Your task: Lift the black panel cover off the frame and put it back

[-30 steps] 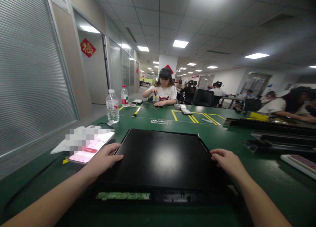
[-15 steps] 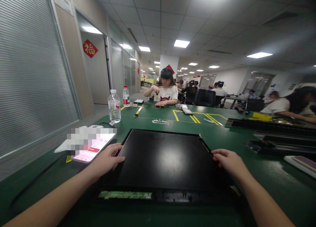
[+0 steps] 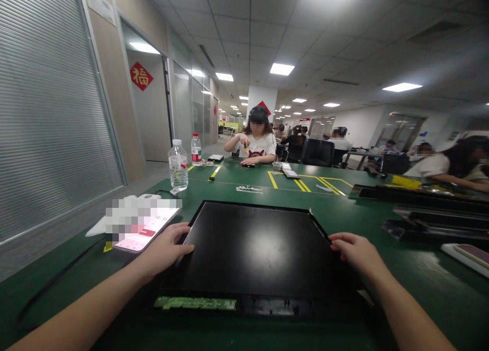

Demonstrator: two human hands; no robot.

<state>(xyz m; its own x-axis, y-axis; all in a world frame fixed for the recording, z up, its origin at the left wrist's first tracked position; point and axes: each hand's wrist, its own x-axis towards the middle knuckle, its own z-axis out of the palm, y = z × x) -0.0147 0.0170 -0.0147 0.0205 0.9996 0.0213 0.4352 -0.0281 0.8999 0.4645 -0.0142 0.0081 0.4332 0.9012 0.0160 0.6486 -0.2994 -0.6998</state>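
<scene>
A flat black display panel (image 3: 229, 254) lies on the green table in front of me, with a glare spot on its dark surface. Along its near edge runs a green circuit board strip (image 3: 194, 303). My left hand (image 3: 170, 246) holds the panel's left edge, thumb on top and fingers over the outer side. On the opposite edge, my right hand (image 3: 351, 246) pinches the frame between thumb and fingers; its fingertips are partly hidden.
A lit phone (image 3: 148, 231) lies left of the panel, near a water bottle (image 3: 178, 165) and a red-capped bottle (image 3: 196, 150). Black strips (image 3: 435, 218) and another phone (image 3: 468, 257) lie at right. Across the table (image 3: 214, 188), a person (image 3: 255, 139) works with a hand tool.
Both hands keep the same hold on the panel's edges, and the panel stays in place. Only the camera view has shifted very slightly.
</scene>
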